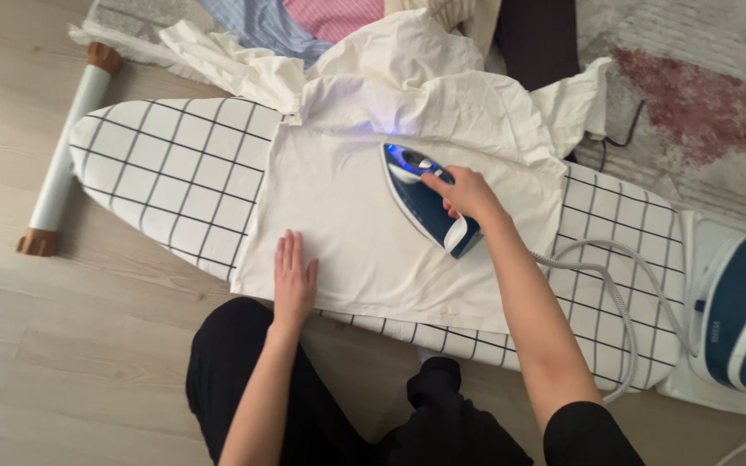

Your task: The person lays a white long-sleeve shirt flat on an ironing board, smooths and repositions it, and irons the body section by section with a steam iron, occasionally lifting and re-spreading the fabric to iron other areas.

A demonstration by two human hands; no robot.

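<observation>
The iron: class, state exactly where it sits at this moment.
In the head view, the iron rests on the white garment spread over the checked ironing board, right of centre, under the right hand.

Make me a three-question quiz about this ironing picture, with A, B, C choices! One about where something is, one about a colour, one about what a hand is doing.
1. Where does the iron sit?
A. on the white shirt
B. on the floor
C. on the rug

2. What colour are the lines on the board?
A. red
B. black
C. green

3. What is the left hand doing?
A. gripping the hose
B. lying flat on the shirt
C. lifting the roll

Answers:
1. A, the iron rests on the shirt spread over the board, with the right hand on its handle.
2. B, thin black lines form squares on the white cover.
3. B, its palm is down and its fingers are spread at the shirt's near edge.
</observation>
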